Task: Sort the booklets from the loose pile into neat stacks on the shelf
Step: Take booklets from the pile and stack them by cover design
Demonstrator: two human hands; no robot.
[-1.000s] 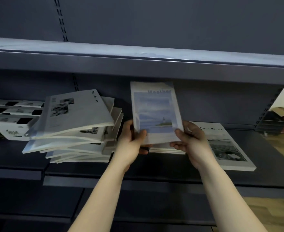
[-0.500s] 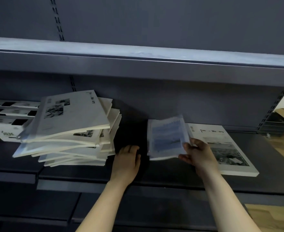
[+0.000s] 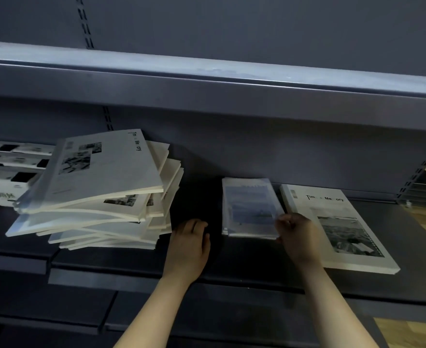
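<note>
Setting a blue-covered booklet (image 3: 251, 208) onto the small stack between the loose pile (image 3: 99, 192) and the large "Time Memory" booklet (image 3: 337, 222), I see from the head camera my right hand (image 3: 298, 237) with its fingers pinched on that booklet's near right corner, while my left hand (image 3: 190, 243) rests empty, fingers loosely spread, on the dark shelf (image 3: 244, 259) just beside the pile's right edge. By my judgement this placing step is nearly done: the next move calls for letting go, squaring the small stack's edges and reaching left for the tilted top booklet, steadying the leaning pile, which looks ready to slide.
</note>
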